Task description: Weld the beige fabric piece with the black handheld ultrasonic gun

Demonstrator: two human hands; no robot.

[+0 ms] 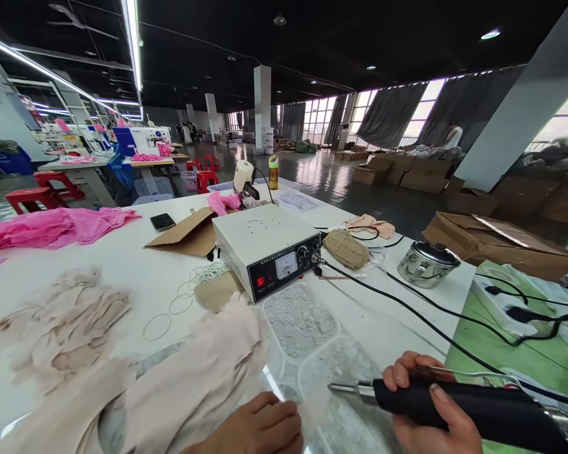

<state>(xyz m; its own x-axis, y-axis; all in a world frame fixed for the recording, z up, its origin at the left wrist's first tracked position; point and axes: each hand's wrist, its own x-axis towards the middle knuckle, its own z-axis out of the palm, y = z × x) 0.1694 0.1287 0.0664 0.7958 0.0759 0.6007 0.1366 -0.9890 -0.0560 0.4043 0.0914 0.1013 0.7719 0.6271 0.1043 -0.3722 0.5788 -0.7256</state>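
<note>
My right hand [430, 403] is closed around a black hand-held tool [459, 408] whose metal tip [345, 389] points left over the white table. A black cable runs from the tool to a white control box [265, 247] with a gauge and knobs. My left hand [260, 427] rests with curled fingers on pale pink fabric [203, 378] at the near edge; whether it grips the cloth is unclear. Clear patterned sheets [303, 321] lie between the hands and the box. Thin rings [157, 326] lie on the table.
A heap of beige fabric pieces [61, 321] lies at left, bright pink fabric [52, 226] further back. A steel pot [426, 263], a phone [162, 221], cardboard [189, 233] and a bottle [273, 173] stand on the table [132, 271]. Cardboard boxes [497, 243] and red stools [33, 197] surround it.
</note>
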